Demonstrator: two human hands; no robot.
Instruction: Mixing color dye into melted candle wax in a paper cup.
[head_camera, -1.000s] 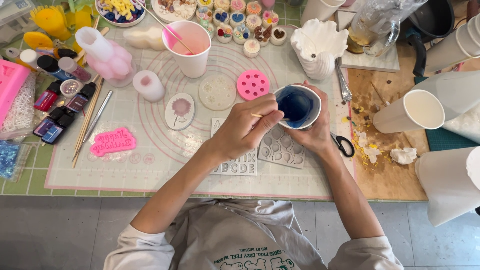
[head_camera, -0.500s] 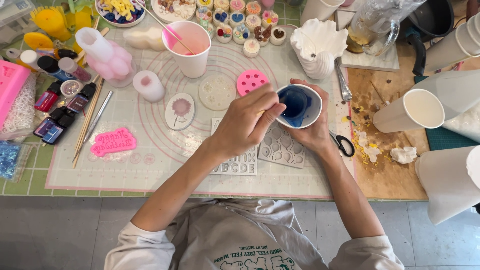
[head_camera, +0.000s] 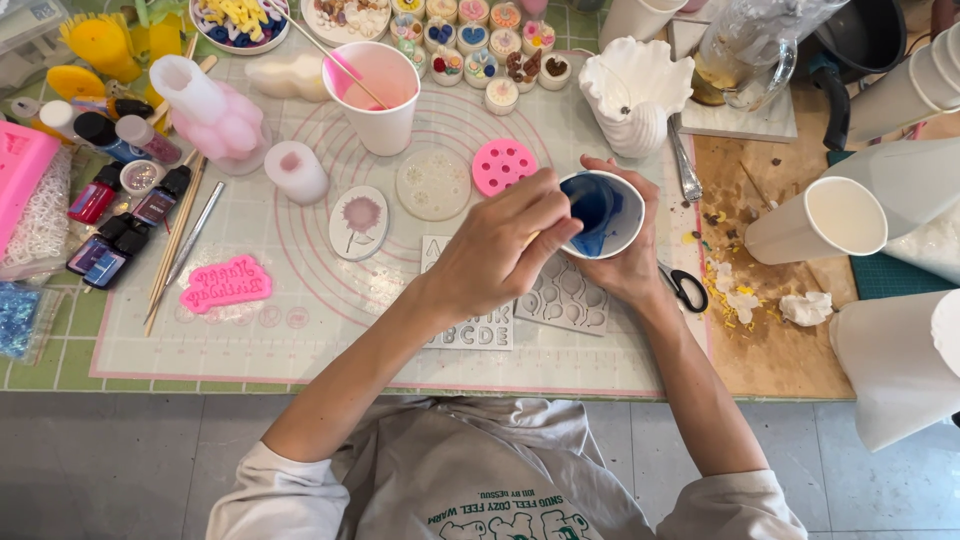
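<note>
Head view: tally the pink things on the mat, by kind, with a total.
Pink round mould: 1
Pink lettering mould: 1
Cup with pink inside: 1
Total: 3
The left hand and right hand are at the blue cup, not counted.

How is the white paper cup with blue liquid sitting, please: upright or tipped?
Tipped. The white paper cup with blue liquid leans with its mouth toward the left hand, cradled in the right hand; its blue-coated inner wall shows.

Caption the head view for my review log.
Right hand holds a paper cup of blue liquid; left hand stirs it above a silicone mat.
</note>
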